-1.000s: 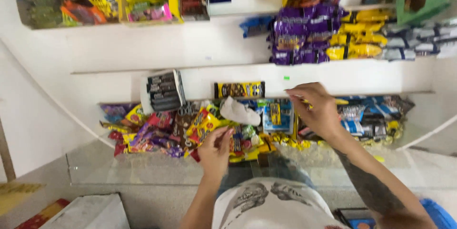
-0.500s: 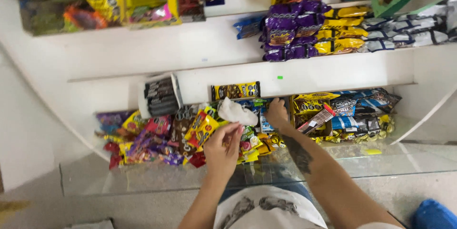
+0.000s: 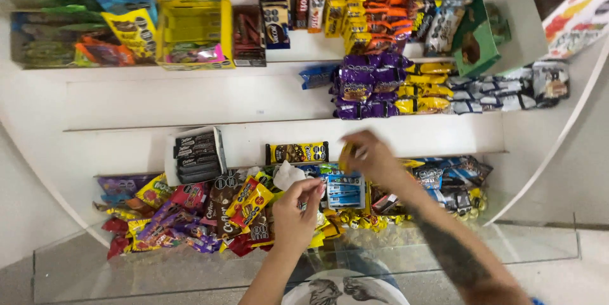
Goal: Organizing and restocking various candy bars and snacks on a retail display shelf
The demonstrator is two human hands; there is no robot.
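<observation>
Two hands work over a white stepped shelf [image 3: 158, 99] of four tiers, seen through a clear glass front panel [image 3: 190, 267] at the bottom. The landmark is the blue box [image 3: 346, 189], a flat cardboard carton with pale stripes on the lowest tier. The left hand [image 3: 297, 211] hovers just left of the blue box, fingers pinched together on something small; it is too blurred to name, so whether it grips a sweet or only closes on itself I cannot tell. The right hand [image 3: 371, 156] sits just above the blue box, fingers clenched on one small yellow wrapper [image 3: 346, 153], glossy and thin, whose long axis seems to run up and down toward the upper tiers. Left of the blue box lies one crumpled white cloth [image 3: 287, 175], soft and bunched, and beyond it a heap of shiny red, yellow and purple foil packets [image 3: 190, 210]. Above and left of the blue box one yellow-and-brown bar [image 3: 297, 152] lies flat, long axis left to right, and further left stands one open white carton of black bars [image 3: 195, 155], about five stacked.
</observation>
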